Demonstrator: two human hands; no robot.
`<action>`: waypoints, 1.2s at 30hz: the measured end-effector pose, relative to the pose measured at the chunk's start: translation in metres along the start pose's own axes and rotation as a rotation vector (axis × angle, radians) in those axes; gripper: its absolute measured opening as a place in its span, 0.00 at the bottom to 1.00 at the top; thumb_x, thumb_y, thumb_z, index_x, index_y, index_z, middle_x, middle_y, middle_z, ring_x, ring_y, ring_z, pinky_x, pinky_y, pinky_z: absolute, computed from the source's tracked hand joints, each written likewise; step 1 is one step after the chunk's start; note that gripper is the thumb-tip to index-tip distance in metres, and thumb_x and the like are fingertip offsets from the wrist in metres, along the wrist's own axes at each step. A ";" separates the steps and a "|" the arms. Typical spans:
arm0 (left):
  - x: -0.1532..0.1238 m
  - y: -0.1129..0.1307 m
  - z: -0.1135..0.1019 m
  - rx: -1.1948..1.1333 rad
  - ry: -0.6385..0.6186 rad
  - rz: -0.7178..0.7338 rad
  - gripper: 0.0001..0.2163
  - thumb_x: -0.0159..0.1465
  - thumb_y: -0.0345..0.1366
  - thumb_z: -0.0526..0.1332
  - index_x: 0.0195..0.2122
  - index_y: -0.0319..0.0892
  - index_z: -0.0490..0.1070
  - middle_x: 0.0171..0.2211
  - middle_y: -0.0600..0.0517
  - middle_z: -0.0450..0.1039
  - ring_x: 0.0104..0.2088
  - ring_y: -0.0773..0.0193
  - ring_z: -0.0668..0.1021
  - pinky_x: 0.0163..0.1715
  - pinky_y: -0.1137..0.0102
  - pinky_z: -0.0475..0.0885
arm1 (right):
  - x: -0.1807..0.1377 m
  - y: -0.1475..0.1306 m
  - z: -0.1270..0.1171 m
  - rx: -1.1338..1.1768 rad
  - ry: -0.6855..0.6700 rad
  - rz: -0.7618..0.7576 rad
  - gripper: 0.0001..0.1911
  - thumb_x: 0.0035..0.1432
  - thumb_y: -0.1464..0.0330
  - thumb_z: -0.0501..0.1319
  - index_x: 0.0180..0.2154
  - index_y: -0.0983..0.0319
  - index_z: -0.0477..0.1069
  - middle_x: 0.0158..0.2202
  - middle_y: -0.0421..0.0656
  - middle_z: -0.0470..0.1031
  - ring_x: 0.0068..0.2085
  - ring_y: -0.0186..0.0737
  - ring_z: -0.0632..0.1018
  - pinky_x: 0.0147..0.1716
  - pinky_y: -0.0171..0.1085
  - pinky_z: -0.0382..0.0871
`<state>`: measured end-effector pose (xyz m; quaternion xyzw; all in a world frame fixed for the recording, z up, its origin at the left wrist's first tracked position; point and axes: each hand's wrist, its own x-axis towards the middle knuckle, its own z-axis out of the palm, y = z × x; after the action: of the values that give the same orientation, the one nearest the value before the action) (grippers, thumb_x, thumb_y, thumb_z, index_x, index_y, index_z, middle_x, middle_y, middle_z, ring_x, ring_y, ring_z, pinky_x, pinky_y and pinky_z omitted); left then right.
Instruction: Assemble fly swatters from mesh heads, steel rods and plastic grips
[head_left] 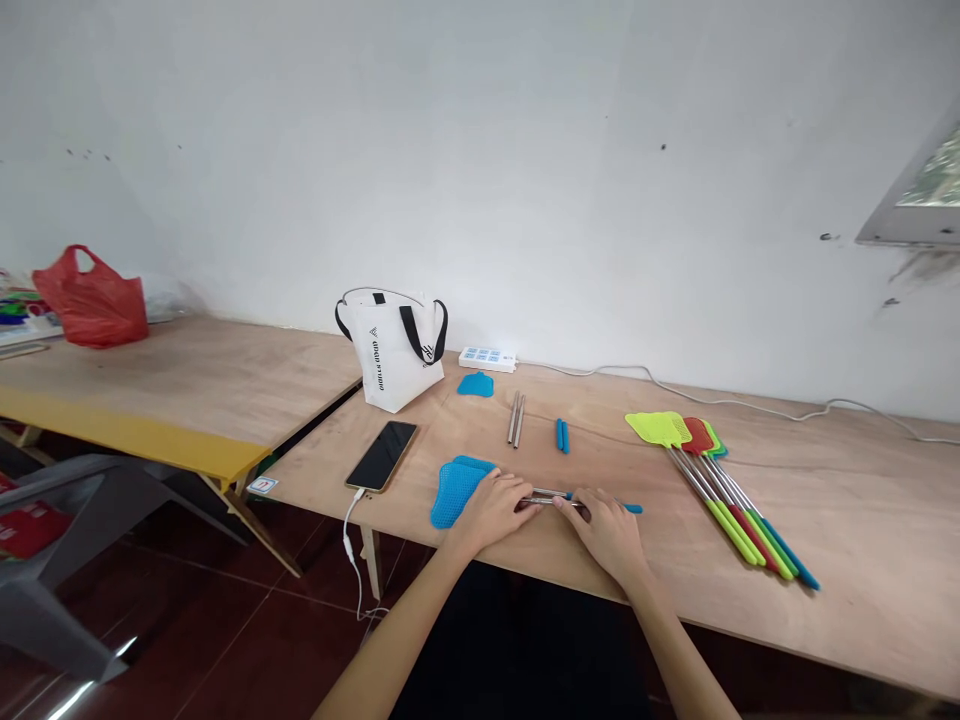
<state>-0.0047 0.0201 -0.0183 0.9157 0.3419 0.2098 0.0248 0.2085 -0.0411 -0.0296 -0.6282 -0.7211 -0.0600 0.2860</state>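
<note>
Probably light, stiff, slick: steel fly-swatter shaft (545,500), lower centre. Left hand (493,508) and right hand (609,530) pinch it, fingers curled; blue handle (634,508) likely grips better.

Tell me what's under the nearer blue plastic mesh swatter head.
A second blue plastic mesh head peeks past its far edge; whatever else lies beneath is covered.

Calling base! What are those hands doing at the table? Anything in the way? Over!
Left hand and right hand on metal rods. Blue mesh heads by left hand. Phone off to the left, seemingly not in the way.
</note>
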 end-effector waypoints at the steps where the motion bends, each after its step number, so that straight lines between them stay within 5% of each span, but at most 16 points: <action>1: 0.000 0.000 0.000 0.014 0.012 0.013 0.12 0.71 0.41 0.61 0.32 0.42 0.70 0.33 0.52 0.76 0.38 0.59 0.77 0.43 0.64 0.64 | 0.000 0.000 0.000 0.011 0.000 -0.001 0.27 0.72 0.50 0.46 0.27 0.57 0.67 0.28 0.42 0.76 0.34 0.42 0.78 0.33 0.36 0.61; 8: 0.000 -0.009 -0.005 0.047 0.014 0.073 0.13 0.72 0.43 0.59 0.33 0.42 0.71 0.36 0.52 0.75 0.39 0.60 0.75 0.45 0.63 0.61 | 0.000 -0.001 -0.002 0.150 -0.080 -0.023 0.22 0.72 0.50 0.49 0.40 0.56 0.73 0.38 0.43 0.79 0.41 0.42 0.79 0.37 0.36 0.67; 19: -0.010 -0.037 -0.052 -0.082 -0.047 -0.015 0.11 0.71 0.43 0.62 0.34 0.44 0.75 0.36 0.56 0.77 0.41 0.62 0.75 0.51 0.61 0.56 | 0.002 0.015 -0.021 0.156 -0.236 0.074 0.16 0.70 0.54 0.52 0.46 0.52 0.74 0.45 0.40 0.81 0.44 0.46 0.81 0.36 0.38 0.68; 28: -0.008 -0.026 -0.053 -0.148 -0.177 -0.053 0.04 0.67 0.35 0.66 0.33 0.46 0.78 0.39 0.56 0.76 0.46 0.61 0.75 0.54 0.62 0.58 | -0.001 0.030 -0.033 0.095 -0.276 0.092 0.11 0.66 0.58 0.57 0.42 0.51 0.77 0.45 0.40 0.80 0.42 0.45 0.80 0.36 0.38 0.66; 36: -0.008 -0.036 -0.031 -0.106 -0.067 -0.077 0.07 0.71 0.34 0.59 0.39 0.46 0.77 0.43 0.53 0.75 0.47 0.60 0.76 0.53 0.61 0.61 | -0.001 0.033 -0.024 0.056 -0.217 0.116 0.09 0.65 0.60 0.58 0.40 0.52 0.77 0.44 0.40 0.78 0.43 0.44 0.80 0.36 0.38 0.66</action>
<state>-0.0450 0.0394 0.0000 0.9059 0.3641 0.1956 0.0926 0.2479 -0.0458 -0.0196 -0.6636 -0.7115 0.0451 0.2267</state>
